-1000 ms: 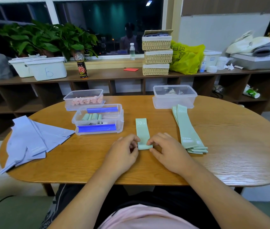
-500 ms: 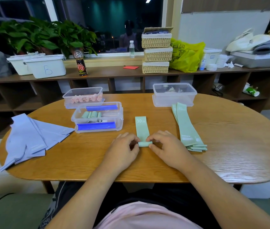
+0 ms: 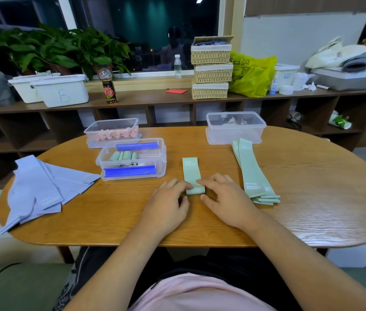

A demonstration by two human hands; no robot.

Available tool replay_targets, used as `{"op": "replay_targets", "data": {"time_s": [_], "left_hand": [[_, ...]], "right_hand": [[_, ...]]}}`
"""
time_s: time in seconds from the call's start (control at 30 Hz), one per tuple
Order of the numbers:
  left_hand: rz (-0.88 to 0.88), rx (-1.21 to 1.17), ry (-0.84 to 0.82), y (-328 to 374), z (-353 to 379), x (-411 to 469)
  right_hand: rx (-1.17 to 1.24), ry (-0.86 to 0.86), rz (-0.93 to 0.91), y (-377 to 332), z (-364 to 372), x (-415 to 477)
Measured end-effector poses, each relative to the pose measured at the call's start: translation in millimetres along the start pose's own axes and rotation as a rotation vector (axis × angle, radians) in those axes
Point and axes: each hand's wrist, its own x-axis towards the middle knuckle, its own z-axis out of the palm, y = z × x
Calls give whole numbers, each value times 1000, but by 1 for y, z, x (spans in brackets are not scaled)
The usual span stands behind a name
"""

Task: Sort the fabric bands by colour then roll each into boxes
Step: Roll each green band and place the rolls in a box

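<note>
- Nearest, at lower centre, the left hand (image 3: 168, 199) and right hand (image 3: 228, 198) meet over the near end of one green band (image 3: 190, 173) on the counter (image 3: 312, 198). Each hand's fingers (image 3: 177, 184) curl down onto the rolled-up end with a thumb behind it, so both hands pinch the roll, one at each end.
- Crucially, the band's long axis runs straight up the frame, away from the person. The roll lies crosswise under the fingers, and the flat stretch, printed "30 LB" at its far end, lies ahead of them. Both hands are equally near, so rolling on probably calls for an even forward push along that axis, or the roll may skew.
- Right of centre, a stack of green bands (image 3: 253, 176) lies flat, near the right hand but apart from it.
- Left of centre, just beyond the left hand, a clear box (image 3: 163, 153) with blue clips holds green rolls and is likely this one's destination.
- Far left, lavender bands (image 3: 43, 187) lie fanned out.
- Farthest on the counter stand a box of pink rolls (image 3: 92, 133) and another lidded box (image 3: 235, 131).
</note>
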Motion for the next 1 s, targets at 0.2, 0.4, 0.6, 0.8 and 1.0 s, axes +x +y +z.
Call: {"op": "replay_targets", "data": {"time_s": [0.2,0.4,0.6,0.8,1.0], "left_hand": [[-33,-4,-21,-1,1,4],[-95,6,-42,3,0,7],[-177,-113,-35,3,-4,7],[-217,-204,-72,-1,-5,6],[-116,-114,-41,-1,-2,4]], "right_hand": [[8,-2,-32,1,-6,14],[-16,-28,-29,1,-4,32],[1,34,-31,4,4,27],[25,60,-46,6,5,19],[-33,65,-12,3,4,19]]}}
